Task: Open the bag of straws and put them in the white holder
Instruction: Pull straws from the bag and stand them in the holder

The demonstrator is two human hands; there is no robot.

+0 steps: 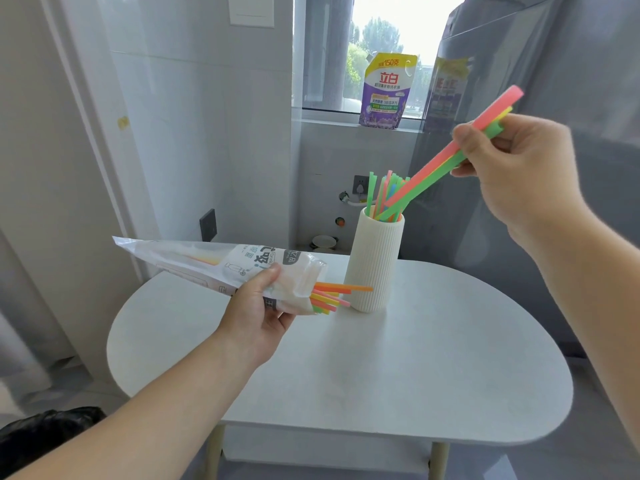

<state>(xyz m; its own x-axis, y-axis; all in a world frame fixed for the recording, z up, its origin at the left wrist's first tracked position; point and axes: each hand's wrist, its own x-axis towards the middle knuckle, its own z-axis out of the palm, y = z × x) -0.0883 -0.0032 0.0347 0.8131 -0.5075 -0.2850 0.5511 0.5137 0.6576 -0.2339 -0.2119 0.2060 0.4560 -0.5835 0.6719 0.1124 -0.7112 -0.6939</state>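
Observation:
My left hand [258,311] grips an opened clear-and-white plastic bag of straws [211,265], held sideways above the table with its mouth toward the right. Several orange, yellow, pink and green straws [337,294] stick out of the mouth. A ribbed white holder [372,266] stands upright on the table, with several coloured straws [381,194] standing in it. My right hand [512,168] pinches a small bunch of pink, green and yellow straws [440,168] near their upper ends. The bunch slants down to the left, and its lower ends are inside the holder's mouth.
The white rounded table [433,358] carries only the holder. A grey covered appliance [519,64] stands behind right. A purple detergent pouch [384,91] sits on the window sill. A black bag [45,431] lies low at the left. Wall sockets are behind the table.

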